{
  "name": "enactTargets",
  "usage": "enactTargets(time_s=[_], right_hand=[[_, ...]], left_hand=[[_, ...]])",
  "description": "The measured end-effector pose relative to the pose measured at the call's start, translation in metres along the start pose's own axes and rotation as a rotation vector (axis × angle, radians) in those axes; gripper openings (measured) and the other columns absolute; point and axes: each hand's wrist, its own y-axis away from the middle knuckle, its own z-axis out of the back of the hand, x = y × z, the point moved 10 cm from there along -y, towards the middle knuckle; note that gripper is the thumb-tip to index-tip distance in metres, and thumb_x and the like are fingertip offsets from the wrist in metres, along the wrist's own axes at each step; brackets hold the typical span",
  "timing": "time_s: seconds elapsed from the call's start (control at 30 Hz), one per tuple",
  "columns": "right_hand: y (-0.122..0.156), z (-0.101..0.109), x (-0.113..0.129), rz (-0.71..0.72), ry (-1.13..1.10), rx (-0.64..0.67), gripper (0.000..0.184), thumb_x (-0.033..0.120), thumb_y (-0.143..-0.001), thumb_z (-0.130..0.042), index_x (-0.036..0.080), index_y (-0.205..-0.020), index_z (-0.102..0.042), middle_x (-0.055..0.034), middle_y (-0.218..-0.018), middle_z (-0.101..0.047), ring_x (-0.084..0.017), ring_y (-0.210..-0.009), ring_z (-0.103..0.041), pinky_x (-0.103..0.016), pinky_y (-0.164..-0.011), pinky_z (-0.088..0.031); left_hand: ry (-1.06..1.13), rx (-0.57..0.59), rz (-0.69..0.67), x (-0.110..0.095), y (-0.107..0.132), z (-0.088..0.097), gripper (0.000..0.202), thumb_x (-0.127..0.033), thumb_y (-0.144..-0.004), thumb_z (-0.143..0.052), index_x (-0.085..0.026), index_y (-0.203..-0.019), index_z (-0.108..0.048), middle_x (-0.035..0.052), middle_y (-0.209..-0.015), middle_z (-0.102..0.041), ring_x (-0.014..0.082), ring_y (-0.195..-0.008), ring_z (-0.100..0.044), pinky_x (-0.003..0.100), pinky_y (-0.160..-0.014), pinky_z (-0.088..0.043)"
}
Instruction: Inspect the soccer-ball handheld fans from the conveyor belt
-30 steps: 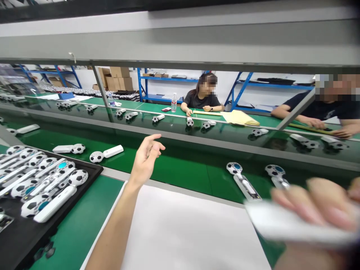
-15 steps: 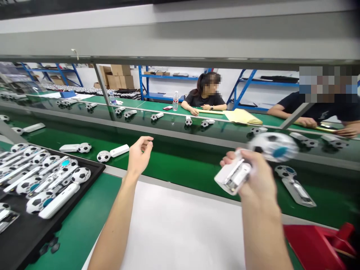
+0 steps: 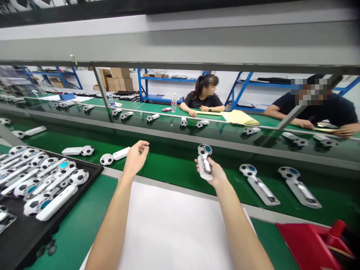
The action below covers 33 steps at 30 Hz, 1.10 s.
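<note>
White football-topped device (image 3: 204, 165) in right hand (image 3: 214, 173), markings (image 3: 207, 149) unreadable

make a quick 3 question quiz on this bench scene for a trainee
1. What does the right hand hold?
2. True or false: the left hand is gripping something.
3. Which lies on the green bench between the two forearms: a) a white sheet, b) a black tray, c) a red object?

Key:
1. A white handheld gadget with a soccer-ball head.
2. False, the left hand is empty.
3. a, the white sheet.
</note>
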Motion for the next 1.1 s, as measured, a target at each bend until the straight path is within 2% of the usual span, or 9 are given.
enactTargets(time_s=[0.13,0.3,0.47,0.57,0.73,0.87,1.0,1.1], right_hand=[[-0.014,0.010,-0.007,0.041,0.042,-0.052,0.032,0.036,-0.104,-0.044,0.011,-0.101,-0.063,-0.0044,-0.080,-0.069,-0.011,-0.056,-0.063,-0.024,-0.050,-0.053],[-0.021,0.014,-0.015,0.007,0.055,-0.048,0.033,0.039,-0.103,-0.047,0.011,-0.104,-0.063,-0.0052,-0.089,-0.069,-0.011,-0.064,-0.064,-0.025,-0.057,-0.055],[-0.021,0.014,-0.022,-0.068,0.049,-0.018,0.021,0.031,-0.100,-0.055,0.011,-0.102,-0.063,-0.0040,-0.090,-0.066,-0.012,-0.072,-0.065,-0.025,-0.062,-0.056],[-0.023,0.015,-0.021,-0.054,0.032,-0.014,0.014,0.024,-0.098,-0.058,0.011,-0.102,-0.062,-0.0031,-0.092,-0.065,-0.012,-0.076,-0.065,-0.026,-0.066,-0.058],[-0.030,0.019,-0.021,-0.023,0.100,-0.018,0.013,0.021,-0.097,-0.059,0.011,-0.105,-0.062,-0.0048,-0.098,-0.066,-0.015,-0.085,-0.067,-0.031,-0.072,-0.060],[-0.035,0.027,-0.016,0.069,0.265,-0.063,0.018,0.022,-0.098,-0.058,0.012,-0.114,-0.061,-0.0062,-0.106,-0.066,-0.015,-0.087,-0.067,-0.031,-0.073,-0.060],[-0.037,0.044,-0.005,0.128,0.579,-0.148,0.032,0.028,-0.097,-0.060,0.015,-0.126,-0.057,-0.0072,-0.109,-0.066,-0.017,-0.087,-0.068,-0.034,-0.075,-0.060],[-0.035,0.060,0.010,0.141,0.872,-0.228,0.036,0.034,-0.095,-0.062,0.016,-0.126,-0.060,-0.0092,-0.117,-0.065,-0.022,-0.101,-0.066,-0.043,-0.088,-0.056]], left_hand=[[-0.036,-0.011,0.017,0.007,-0.002,0.003,0.025,-0.035,-0.088,-0.053,-0.021,-0.103,-0.068,0.0044,-0.096,-0.071,0.0193,-0.086,-0.062,0.031,-0.077,-0.048],[-0.078,-0.014,0.046,0.017,-0.004,0.005,0.024,-0.033,-0.088,-0.052,-0.022,-0.103,-0.067,0.0035,-0.096,-0.072,0.0189,-0.086,-0.063,0.031,-0.078,-0.049],[-0.142,0.013,0.090,0.031,-0.006,0.003,0.025,-0.032,-0.086,-0.054,-0.021,-0.103,-0.067,0.0047,-0.093,-0.071,0.0215,-0.089,-0.064,0.033,-0.079,-0.049],[-0.180,0.014,0.107,0.037,-0.007,0.003,0.024,-0.031,-0.086,-0.053,-0.021,-0.103,-0.067,0.0053,-0.092,-0.070,0.0223,-0.088,-0.064,0.034,-0.080,-0.048],[-0.198,0.024,0.097,0.039,-0.007,0.002,0.025,-0.032,-0.087,-0.052,-0.023,-0.106,-0.066,0.0039,-0.094,-0.071,0.0209,-0.093,-0.065,0.032,-0.082,-0.049],[-0.250,-0.010,0.122,0.049,-0.009,0.008,0.025,-0.030,-0.088,-0.051,-0.021,-0.106,-0.066,0.0059,-0.099,-0.071,0.0229,-0.097,-0.065,0.034,-0.086,-0.048],[-0.310,-0.032,0.163,0.063,-0.010,0.014,0.028,-0.029,-0.089,-0.049,-0.020,-0.109,-0.066,0.0076,-0.103,-0.070,0.0238,-0.102,-0.064,0.034,-0.089,-0.048],[-0.377,-0.025,0.207,0.071,-0.011,0.017,0.028,-0.030,-0.090,-0.050,-0.022,-0.110,-0.066,0.0079,-0.107,-0.069,0.0262,-0.108,-0.061,0.036,-0.092,-0.047]])
